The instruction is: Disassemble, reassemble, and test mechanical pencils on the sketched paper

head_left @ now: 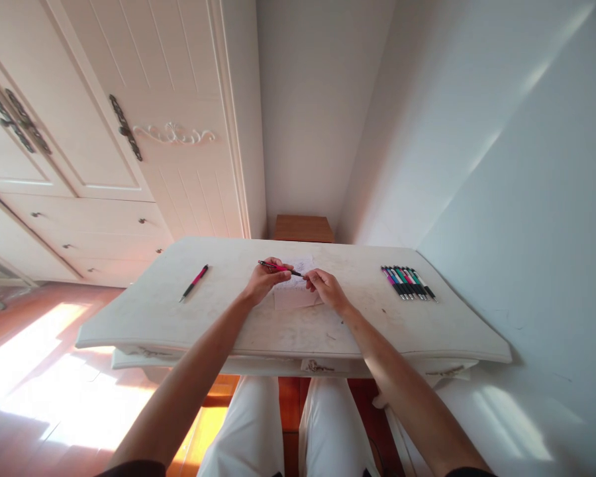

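Over the middle of the table, a pink and black pen [277, 266] is held level by my left hand [265, 281], its fingers closed round the barrel. The pen points to the right. At its tip end, my right hand [324, 287] pinches with thumb and fingertips; any small part between them is too small to make out. Beneath both hands lies a sheet of paper [298, 299] with handwriting on its upper part, partly covered by the hands.
A second pink and black pen [195, 283] lies alone at the table's left. Several pens of mixed colours [408, 283] lie side by side on the right. The white table [258, 334] meets a wall at right; a white wardrobe [189, 99] stands behind left.
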